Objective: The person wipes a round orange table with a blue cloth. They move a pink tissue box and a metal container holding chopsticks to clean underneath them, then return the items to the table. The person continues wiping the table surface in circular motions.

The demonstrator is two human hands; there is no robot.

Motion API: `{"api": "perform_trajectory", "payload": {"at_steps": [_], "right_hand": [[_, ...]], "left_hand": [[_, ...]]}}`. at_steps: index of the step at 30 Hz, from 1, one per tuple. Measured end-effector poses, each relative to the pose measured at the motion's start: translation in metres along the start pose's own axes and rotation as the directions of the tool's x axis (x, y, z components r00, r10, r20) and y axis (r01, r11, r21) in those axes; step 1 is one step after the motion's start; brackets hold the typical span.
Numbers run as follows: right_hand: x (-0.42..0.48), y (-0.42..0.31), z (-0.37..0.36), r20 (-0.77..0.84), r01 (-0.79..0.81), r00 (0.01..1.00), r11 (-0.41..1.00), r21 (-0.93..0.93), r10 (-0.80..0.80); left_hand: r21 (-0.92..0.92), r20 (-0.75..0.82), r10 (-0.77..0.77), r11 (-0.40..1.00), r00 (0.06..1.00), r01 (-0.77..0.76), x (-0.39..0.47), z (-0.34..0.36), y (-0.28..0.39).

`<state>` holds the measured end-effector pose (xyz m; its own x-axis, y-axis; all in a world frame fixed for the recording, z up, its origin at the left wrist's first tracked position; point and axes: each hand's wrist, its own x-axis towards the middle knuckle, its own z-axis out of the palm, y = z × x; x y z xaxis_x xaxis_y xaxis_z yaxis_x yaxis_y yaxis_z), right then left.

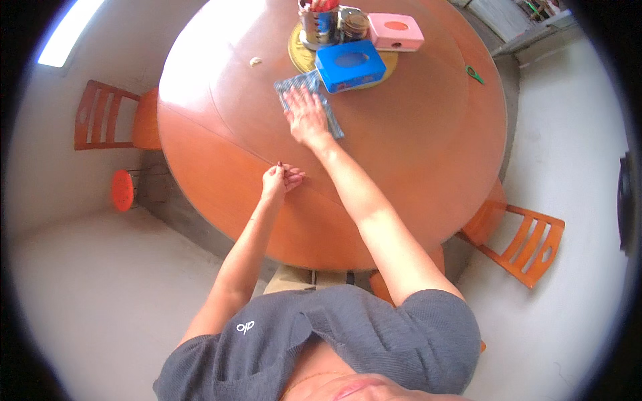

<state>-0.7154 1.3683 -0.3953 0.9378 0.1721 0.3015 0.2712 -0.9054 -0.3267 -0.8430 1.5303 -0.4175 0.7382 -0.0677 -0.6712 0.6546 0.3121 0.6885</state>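
Observation:
My right hand [307, 116] lies flat with its fingers spread on a blue-grey patterned cloth [301, 80], pressing it against the round wooden table [416, 200]. The cloth's upper corner reaches the blue tissue box [351, 65]. Nearer to me and to the left, my left hand [284, 178] is over the tabletop, palm partly up. Its thumb and index finger meet at a small dark reddish thing, too small to name; the other fingers are loosely curled. A small pale scrap [256, 61] lies on the table up and left of the cloth.
A yellow round mat [297, 52] bears a perforated metal utensil holder [319, 25], a glass jar [353, 24] and a pink tissue box [395, 32]. A green-handled tool [474, 74] lies near the table's right edge. Wooden chairs [108, 115] stand left and right, with a red stool [123, 190] at left.

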Motion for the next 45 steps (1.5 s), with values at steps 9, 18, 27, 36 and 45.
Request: {"api": "perform_trajectory", "payload": {"at_steps": [9, 18, 27, 36, 45], "right_hand": [[-0.13, -0.018, -0.054, 0.24, 0.204, 0.94, 0.963, 0.179, -0.243], [-0.16, 0.172, -0.11, -0.112, -0.47, 0.88, 0.816, -0.336, 0.461], [-0.1, 0.007, -0.062, 0.335, 0.257, 0.893, 0.951, 0.17, -0.301], [-0.102, -0.052, -0.006, 0.219, 0.103, 0.969, 0.993, 0.055, -0.113], [0.138, -0.1, 0.097, -0.054, 0.273, 0.961, 0.961, 0.044, -0.271]], "left_hand": [[0.001, -0.036, 0.005, 1.0, 0.999, -0.005, -0.005, -0.016, -0.005], [0.035, 0.001, -0.053, 0.998, 0.999, 0.053, -0.013, 0.005, 0.015], [-0.081, 0.038, -0.029, 0.996, 0.999, 0.032, -0.019, 0.025, -0.006], [-0.082, -0.148, 0.097, 0.991, 0.984, -0.11, 0.006, -0.048, 0.006], [-0.002, -0.081, 0.175, 0.984, 0.981, -0.175, 0.042, -0.049, 0.068]]}}
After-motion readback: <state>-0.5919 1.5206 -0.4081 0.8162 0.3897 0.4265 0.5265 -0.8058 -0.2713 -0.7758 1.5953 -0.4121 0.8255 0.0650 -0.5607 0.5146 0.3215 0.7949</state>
